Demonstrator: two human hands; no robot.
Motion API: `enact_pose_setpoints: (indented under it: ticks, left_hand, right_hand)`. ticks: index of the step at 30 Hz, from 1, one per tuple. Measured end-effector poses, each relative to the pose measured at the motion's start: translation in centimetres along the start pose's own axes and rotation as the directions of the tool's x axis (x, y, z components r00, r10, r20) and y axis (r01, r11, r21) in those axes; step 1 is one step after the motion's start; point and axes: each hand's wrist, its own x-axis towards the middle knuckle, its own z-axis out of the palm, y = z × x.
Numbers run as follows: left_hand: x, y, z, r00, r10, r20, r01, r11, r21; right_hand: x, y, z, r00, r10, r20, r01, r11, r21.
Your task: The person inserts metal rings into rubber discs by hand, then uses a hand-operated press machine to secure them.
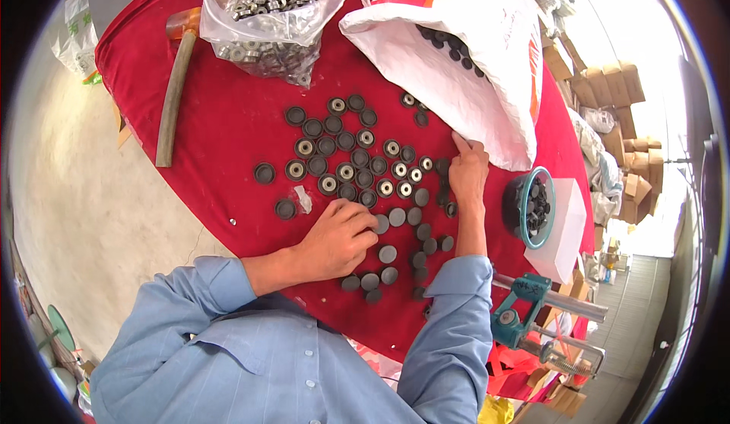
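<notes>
Many small dark round caps (346,154) lie spread on a red tablecloth (228,120); some have a shiny metal insert, others are plain dark discs (397,217). My left hand (338,238) rests knuckles-up among the plain discs, its fingers curled at one near its fingertips; whether it grips it I cannot tell. My right hand (468,171) lies flat by the edge of a white sack (464,51), index finger stretched toward the sack, holding nothing.
A clear plastic bag (274,17) of metal parts stands at the back. A teal bowl (532,207) of dark caps sits to the right. A wooden stick (173,93) lies at the left. A teal press tool (525,314) is at the near right. Cardboard boxes (616,89) stand beyond.
</notes>
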Motion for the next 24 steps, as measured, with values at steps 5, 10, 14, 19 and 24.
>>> enact_pose_setpoints:
  ticks: [5,10,14,19,24]
  left_hand:
    - [0.1,0.0,0.0,1.000,0.015,0.000,-0.015,1.000,-0.013]
    - [0.2,0.0,-0.1,1.000,0.004,0.013,-0.004,1.000,-0.030]
    - [0.3,0.0,0.1,1.000,-0.003,0.014,0.004,0.999,-0.040]
    - [0.0,0.0,-0.1,1.000,-0.015,0.024,0.015,0.999,-0.029]
    - [-0.2,0.1,-0.1,1.000,0.003,0.028,-0.002,1.000,-0.031]
  right_hand:
    - [5.0,0.0,1.0,0.996,0.089,-0.030,-0.089,0.996,0.003]
    - [9.1,-4.2,3.5,0.998,0.060,-0.001,-0.055,0.920,0.389]
    - [8.1,-6.4,4.8,0.975,-0.076,0.211,-0.063,0.809,0.584]
    - [3.6,-7.0,3.5,0.948,-0.284,0.145,0.150,0.799,0.582]
    - [2.3,-5.7,-0.3,0.990,0.111,0.090,-0.142,0.835,0.532]
